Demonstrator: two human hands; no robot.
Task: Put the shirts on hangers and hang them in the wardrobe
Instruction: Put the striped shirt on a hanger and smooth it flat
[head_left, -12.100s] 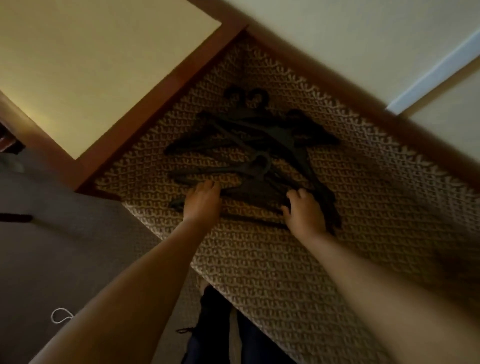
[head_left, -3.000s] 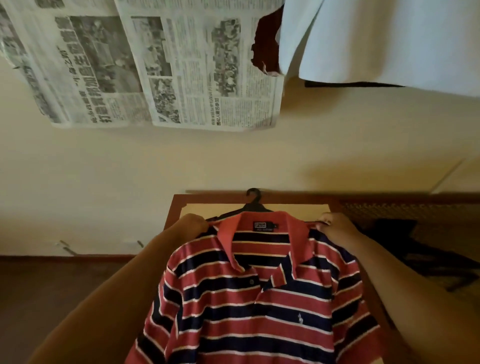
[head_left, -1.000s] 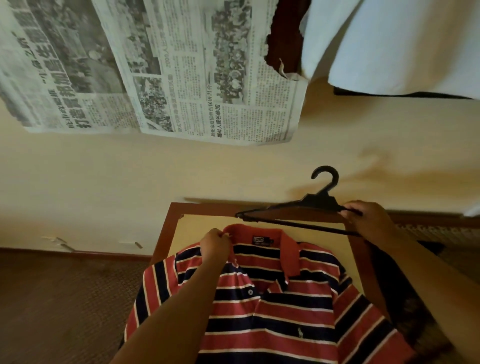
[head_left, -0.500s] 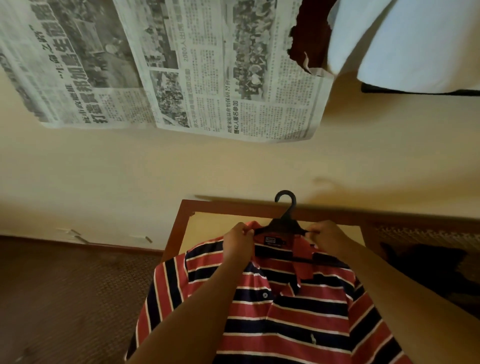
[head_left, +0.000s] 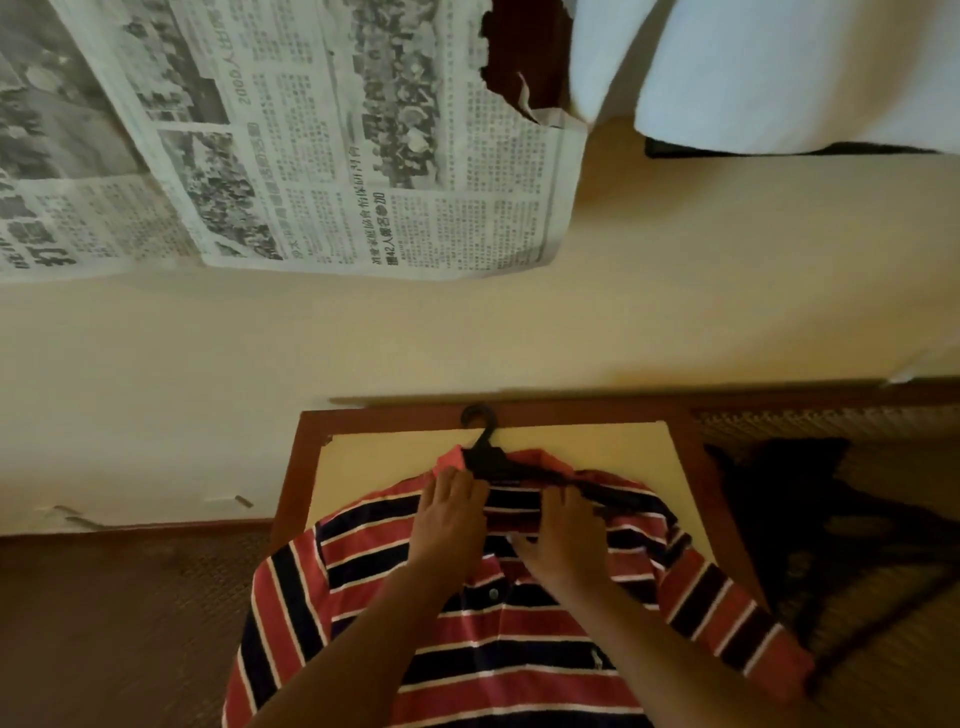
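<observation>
A red, navy and white striped polo shirt lies front up on a small table. A black plastic hanger rests at its collar, hook pointing toward the wall, its right arm slanting along the shirt's right shoulder. My left hand pinches the left side of the red collar, just beside the hanger's neck. My right hand grips the shirt fabric at the neck opening, right under the hanger's right arm. The hanger's left arm is hidden by my left hand and the collar.
Newspaper sheets hang on the cream wall above. A white cloth hangs at top right. A dark pile of spare hangers lies on a woven mat right of the table. Brown carpet lies to the left.
The hanger has come down from mid-air onto the collar and tilted, right arm lower. Both hands have closed in on the neck opening, the right one shifting from the hanger arm to the fabric.
</observation>
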